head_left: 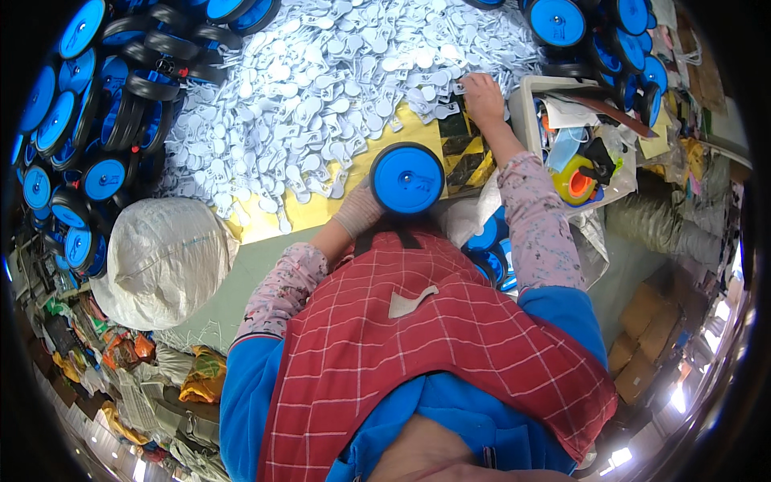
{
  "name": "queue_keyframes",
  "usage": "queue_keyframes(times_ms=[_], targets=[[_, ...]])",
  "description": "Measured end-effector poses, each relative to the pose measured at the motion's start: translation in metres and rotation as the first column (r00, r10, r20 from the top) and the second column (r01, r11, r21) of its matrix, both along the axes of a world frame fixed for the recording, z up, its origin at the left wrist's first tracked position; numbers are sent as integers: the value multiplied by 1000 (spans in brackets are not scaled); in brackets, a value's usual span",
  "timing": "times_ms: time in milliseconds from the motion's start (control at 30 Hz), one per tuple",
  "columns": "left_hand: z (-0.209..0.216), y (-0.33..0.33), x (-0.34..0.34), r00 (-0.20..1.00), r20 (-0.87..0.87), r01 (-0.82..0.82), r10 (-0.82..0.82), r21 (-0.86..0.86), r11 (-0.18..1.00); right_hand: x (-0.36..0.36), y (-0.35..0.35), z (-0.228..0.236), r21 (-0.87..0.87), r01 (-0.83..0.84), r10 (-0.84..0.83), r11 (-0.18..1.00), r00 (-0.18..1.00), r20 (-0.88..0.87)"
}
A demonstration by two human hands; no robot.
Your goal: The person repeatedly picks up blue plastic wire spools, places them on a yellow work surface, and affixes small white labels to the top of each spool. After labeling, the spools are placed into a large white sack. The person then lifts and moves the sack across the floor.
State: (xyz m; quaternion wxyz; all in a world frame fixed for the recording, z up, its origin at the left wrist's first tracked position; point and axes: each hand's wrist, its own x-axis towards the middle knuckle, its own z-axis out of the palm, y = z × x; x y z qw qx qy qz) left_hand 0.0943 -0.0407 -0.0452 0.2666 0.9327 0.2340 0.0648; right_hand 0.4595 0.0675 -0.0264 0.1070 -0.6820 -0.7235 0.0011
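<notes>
A wheel with a blue disc and a black tyre (407, 178) is upheld in front of my body, its flat face toward me. My left hand (359, 210), in a pale glove, grips the wheel's left lower rim; the wheel hides some of the fingers. At the right edge of a heap of small pale plastic pieces (313, 96), my bare right hand (483, 98) has its fingers bent together over a pale plastic piece. That piece is mostly covered by the fingertips.
Many blue-and-black wheels (56, 120) are stacked at left, more (556, 22) at upper right. A white bin (526, 120) beside my right forearm holds a yellow-and-orange tape roll (573, 180) and scraps. A white sack (165, 261) bulges at left. Yellow-black striped sheeting (463, 157) lies under the heap.
</notes>
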Motion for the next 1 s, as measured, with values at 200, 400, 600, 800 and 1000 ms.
queue_keyframes(times_ms=[200, 400, 600, 800, 1000], targets=[[66, 0, -15, 721, 306, -568, 621, -252, 783, -47, -83, 79, 22, 168, -127, 986, 822, -555], [117, 87, 70, 956, 283, -51, 72, -80, 995, -117, -160, 106, -175, 445, -374, 878, 412, -831], [58, 93, 42, 943, 83, -190, 323, -662, 725, -181, -169, 117, 29, 290, -203, 957, 734, -648], [45, 46, 6, 789, 1, -21, 615, -999, 27, -209, -153, 98, 237, 204, -75, 950, 884, -461], [60, 46, 9, 820, -99, -385, 564, -823, 417, -200, -130, 89, 12, 282, -252, 959, 876, -411]])
